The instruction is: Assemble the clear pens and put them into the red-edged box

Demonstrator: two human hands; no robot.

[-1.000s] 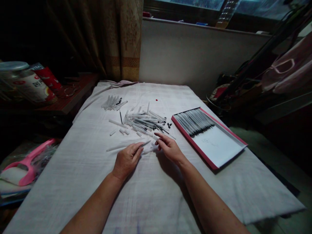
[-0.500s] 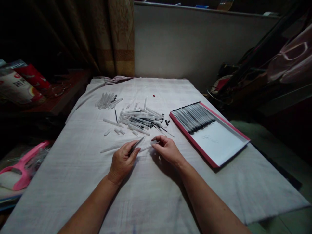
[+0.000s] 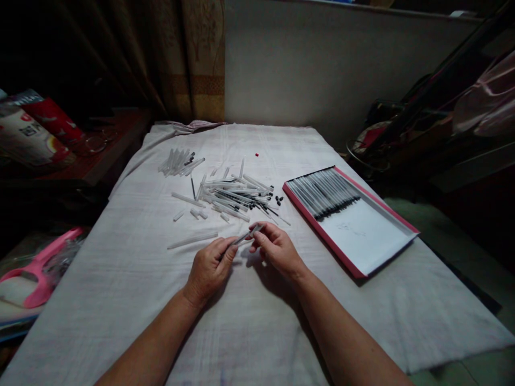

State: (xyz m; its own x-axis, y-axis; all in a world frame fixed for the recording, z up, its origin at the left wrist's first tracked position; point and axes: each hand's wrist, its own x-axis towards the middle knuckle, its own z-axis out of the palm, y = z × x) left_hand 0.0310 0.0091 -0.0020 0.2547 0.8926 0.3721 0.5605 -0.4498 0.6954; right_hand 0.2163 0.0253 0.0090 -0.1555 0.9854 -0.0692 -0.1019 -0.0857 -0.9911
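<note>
Left of the red-edged box (image 3: pixel 324 234), the left hand (image 3: pixel 211 266) pinches a pen (image 3: pixel 240 238) between thumb and fingers, one end sticking out beyond them. The right hand (image 3: pixel 278 247), nearer the box, has thumb and fingertips closed on a clear cap (image 3: pixel 255 230) at that end.

Tabletop (image 3: pixel 120 279) free toward the near left corner, pens (image 3: pixel 227 197) blocking the middle, box (image 3: pixel 326 237) toward the right edge

Patterned curtain (image 3: pixel 201 59) beside pale wall (image 3: pixel 306 64)
</note>
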